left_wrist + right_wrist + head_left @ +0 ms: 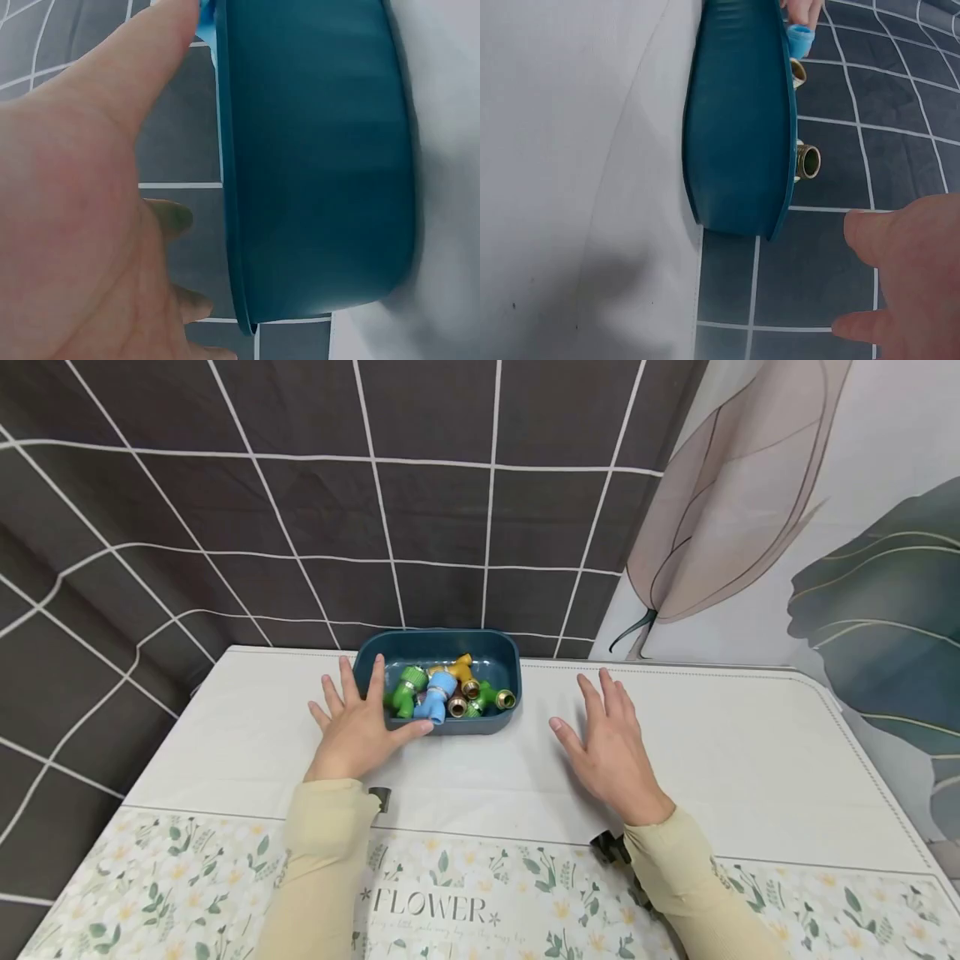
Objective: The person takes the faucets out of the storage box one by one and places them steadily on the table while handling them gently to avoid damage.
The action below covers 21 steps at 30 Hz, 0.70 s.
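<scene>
A dark teal plastic bin (491,647) stands on the table against the tiled-pattern backdrop. Inside it lie several branched pipe fittings: a green one (406,697), a blue one (438,693), a yellow one (459,669) and another green one (487,696) with a brass threaded end. My left hand (356,735) hovers at the bin's left front corner, fingers spread; its thumb tip is close to the blue fitting, and I cannot tell whether they touch. To the right of the bin, my right hand (617,760) is held over the table, fingers extended and holding nothing.
White covering spreads over the table (750,752), with a floral printed band (202,877) along the front. Dark cloth with white grid lines (435,510) hangs behind and at the left. A leaf-patterned curtain (738,510) hangs at the right. Black straps show at both wrists.
</scene>
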Each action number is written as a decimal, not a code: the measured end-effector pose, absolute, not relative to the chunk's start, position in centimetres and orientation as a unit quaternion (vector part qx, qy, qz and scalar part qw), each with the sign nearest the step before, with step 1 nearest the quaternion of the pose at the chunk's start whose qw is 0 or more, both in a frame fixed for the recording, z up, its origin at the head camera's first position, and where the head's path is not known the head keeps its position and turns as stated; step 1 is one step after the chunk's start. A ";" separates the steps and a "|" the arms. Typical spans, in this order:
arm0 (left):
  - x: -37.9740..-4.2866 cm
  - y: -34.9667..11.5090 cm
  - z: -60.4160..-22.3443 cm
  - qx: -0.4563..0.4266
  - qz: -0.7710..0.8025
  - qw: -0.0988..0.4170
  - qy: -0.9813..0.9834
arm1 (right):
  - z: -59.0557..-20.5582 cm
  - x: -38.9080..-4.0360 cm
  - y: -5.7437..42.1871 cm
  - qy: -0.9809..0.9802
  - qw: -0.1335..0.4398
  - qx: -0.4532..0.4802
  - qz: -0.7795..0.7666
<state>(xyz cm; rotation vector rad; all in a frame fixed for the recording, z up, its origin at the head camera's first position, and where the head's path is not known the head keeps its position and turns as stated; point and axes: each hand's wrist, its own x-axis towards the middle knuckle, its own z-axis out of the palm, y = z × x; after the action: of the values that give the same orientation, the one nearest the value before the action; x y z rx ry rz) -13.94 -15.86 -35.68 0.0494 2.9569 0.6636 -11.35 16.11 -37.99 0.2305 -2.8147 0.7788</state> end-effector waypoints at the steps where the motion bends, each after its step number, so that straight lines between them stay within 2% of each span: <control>1: -14.0 -15.9 -35.7 0.015 0.219 0.056 0.974 | -37.9 -11.3 16.1 -0.955 0.105 0.079 0.267; 21: -14.5 -16.5 -36.4 0.015 0.243 0.093 0.965 | -38.4 -11.3 15.4 -0.950 0.118 0.104 0.270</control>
<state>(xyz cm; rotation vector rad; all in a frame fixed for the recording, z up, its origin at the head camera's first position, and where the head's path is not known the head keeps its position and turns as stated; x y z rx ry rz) -14.47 -16.50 -36.36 0.0458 2.8662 0.7212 -11.29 15.42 -38.36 0.3046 -2.7794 0.7913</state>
